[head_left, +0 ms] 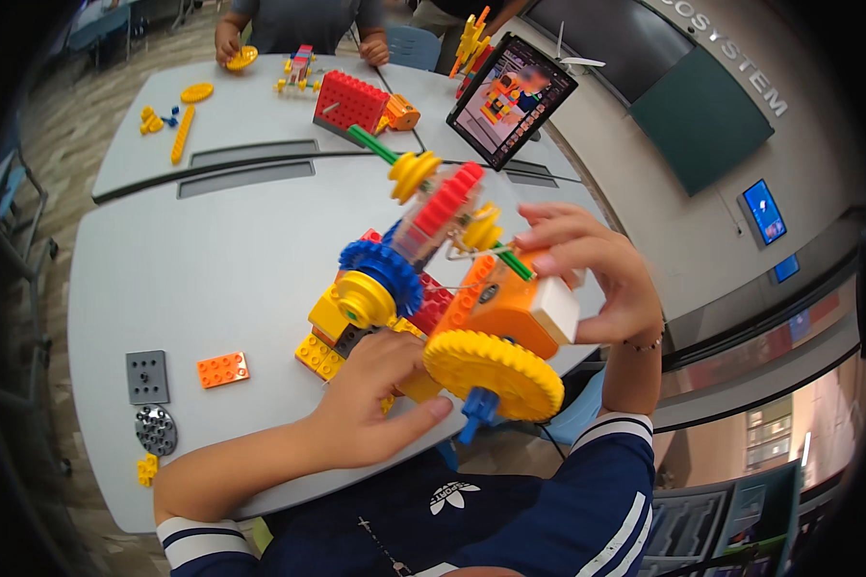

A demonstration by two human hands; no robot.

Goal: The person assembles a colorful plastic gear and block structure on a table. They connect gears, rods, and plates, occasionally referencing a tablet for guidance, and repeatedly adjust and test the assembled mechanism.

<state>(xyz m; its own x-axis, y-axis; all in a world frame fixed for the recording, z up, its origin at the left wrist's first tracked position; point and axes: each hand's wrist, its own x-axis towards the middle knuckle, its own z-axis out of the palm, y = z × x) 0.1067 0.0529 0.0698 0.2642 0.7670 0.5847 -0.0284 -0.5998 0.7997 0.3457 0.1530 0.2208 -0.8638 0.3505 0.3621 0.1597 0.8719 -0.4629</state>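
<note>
In front of me stands a building-brick model with a yellow and red brick base [319, 354], a blue gear wheel [394, 264] and a yellow pulley [364, 300]. My left hand [380, 385] grips the base low down, its fingertips hidden behind the bricks and its thumb sticking out. On the model's right side is an orange motor block [510, 313] with a white end, carrying a large yellow gear [496, 375] on a blue peg. My right hand [597, 269] clasps that block, fingers by the end of a green axle [373, 144]. Yellow pulleys and a red-topped clear piece sit along the axle.
Left on the table lie a grey plate [147, 376], an orange brick [222, 370], a dark round plate [155, 430] and small yellow pieces [146, 469]. Beyond are a red brick block [351, 101] and a tablet [512, 101]. Across the table, another person's hand holds a yellow disc [242, 59].
</note>
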